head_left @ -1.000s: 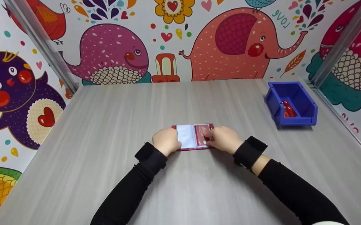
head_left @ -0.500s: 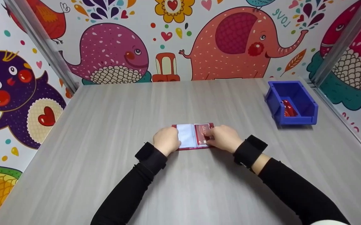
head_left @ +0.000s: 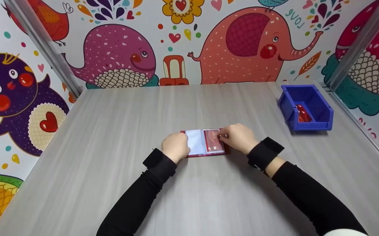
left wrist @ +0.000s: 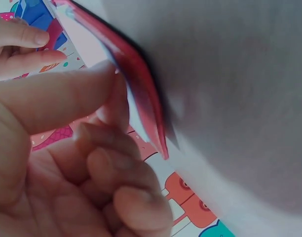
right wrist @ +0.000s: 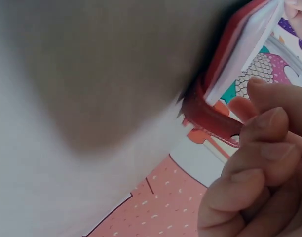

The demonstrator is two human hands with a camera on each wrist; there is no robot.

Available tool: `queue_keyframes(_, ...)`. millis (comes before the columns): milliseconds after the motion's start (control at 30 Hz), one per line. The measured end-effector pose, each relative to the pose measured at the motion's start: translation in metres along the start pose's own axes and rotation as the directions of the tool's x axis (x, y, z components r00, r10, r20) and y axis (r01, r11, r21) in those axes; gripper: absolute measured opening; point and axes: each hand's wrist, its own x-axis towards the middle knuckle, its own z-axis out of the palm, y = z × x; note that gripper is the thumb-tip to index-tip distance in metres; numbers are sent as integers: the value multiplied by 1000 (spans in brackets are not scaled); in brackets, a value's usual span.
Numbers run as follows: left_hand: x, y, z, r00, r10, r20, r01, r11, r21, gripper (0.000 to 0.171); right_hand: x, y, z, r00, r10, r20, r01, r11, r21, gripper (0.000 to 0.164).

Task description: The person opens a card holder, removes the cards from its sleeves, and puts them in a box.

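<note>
A red card holder lies spread on the table, with pale plastic sleeves on its left half. In its right half a red card sits under clear plastic. My left hand grips the left edge, thumb on the inner side in the left wrist view. My right hand is at the right edge, its fingertips beside the card's upper right corner. In the right wrist view its thumb and forefinger are apart, close to a red strap that sticks out from the holder.
A blue bin stands at the back right of the table, with shiny red items inside. Printed wall panels enclose the table at the back and sides.
My right hand has come off the card and shifted slightly up and right, showing more of the card and the holder's lower right corner. My left hand stays nearly still.
</note>
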Motion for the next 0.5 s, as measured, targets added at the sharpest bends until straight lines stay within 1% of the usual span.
queue_keyframes(133, 0, 0, 0, 1000, -6, 11, 6, 1000, -1, 14, 0, 4, 1, 1000, -1, 10, 1, 1000, -20, 19)
queue_keyframes(367, 0, -2, 0, 1000, 11, -19, -12, 1000, -8, 13, 0, 4, 4, 999, 20, 36, -19, 999, -33, 25)
queue_keyframes(500, -1, -2, 0, 1000, 10, -19, -10, 1000, -13, 14, -1, 3, 5, 999, 16, 44, -15, 999, -43, 25)
